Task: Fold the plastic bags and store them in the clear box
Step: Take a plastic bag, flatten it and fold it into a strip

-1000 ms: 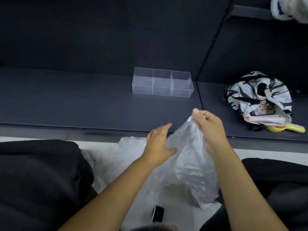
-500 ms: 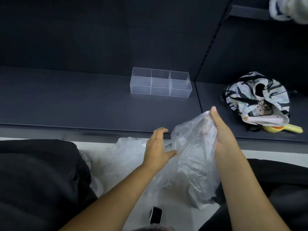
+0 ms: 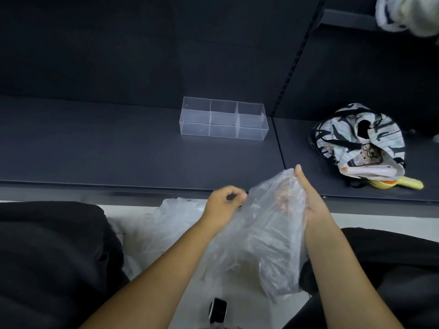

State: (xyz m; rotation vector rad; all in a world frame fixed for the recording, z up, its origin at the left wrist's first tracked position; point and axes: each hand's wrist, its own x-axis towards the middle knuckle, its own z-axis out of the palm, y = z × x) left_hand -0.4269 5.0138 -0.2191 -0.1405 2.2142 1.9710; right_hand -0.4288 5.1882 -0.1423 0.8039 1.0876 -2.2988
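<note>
Head view, folding task at an early stage. The person holds one crumpled plastic bag [image 3: 268, 233] up in front of the body, below the front edge of the dark shelf [image 3: 118, 150]. The left hand [image 3: 224, 201], at 10 o'clock of the bag, has its fingers curled and appears to pinch the film's upper left edge between thumb and forefinger. The right hand [image 3: 308, 200], at 2 o'clock of the bag, lies flat against the film with straight fingers, which show faintly through the plastic; it supports the bag rather than closing round it. The bag hangs loose and wrinkled, with no crease or flat fold to be seen, so the step in hand is judged to be spreading or straightening it before the first fold. At 9 o'clock of this bag, a heap of further bags [image 3: 171, 222] lies on the pale floor, unfolded. The clear box [image 3: 223, 121] stands on the shelf at 12 o'clock of the hands, well apart from them; its compartments look empty. Judged from this, nothing is stored yet: every bag remains to be folded and placed. A patterned tote [image 3: 356, 138] sits on the shelf at 2 o'clock, apart from the work.
</note>
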